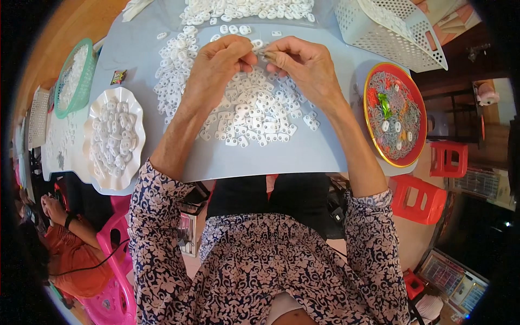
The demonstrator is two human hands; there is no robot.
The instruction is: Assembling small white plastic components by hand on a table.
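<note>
My left hand (223, 65) and my right hand (307, 67) come close together over the table, both with fingers pinched. Whatever sits between the fingertips is too small to make out. Under and around them lies a loose heap of small white plastic pieces with holes (254, 105). On the right stands a red round tray (371, 130) with a gold rim. It holds many thin grey metal pieces (403, 103), a few white pieces and a green wrapper (384, 105). At the left, a white scalloped dish (140, 116) carries more white pieces.
A clear bag of white pieces (249, 10) lies at the far edge. A white perforated basket (357, 32) stands far right, a green basket (60, 103) far left. A small wrapped packet (118, 77) is nearby. Red stools (418, 199) stand right; another person (81, 260) sits left.
</note>
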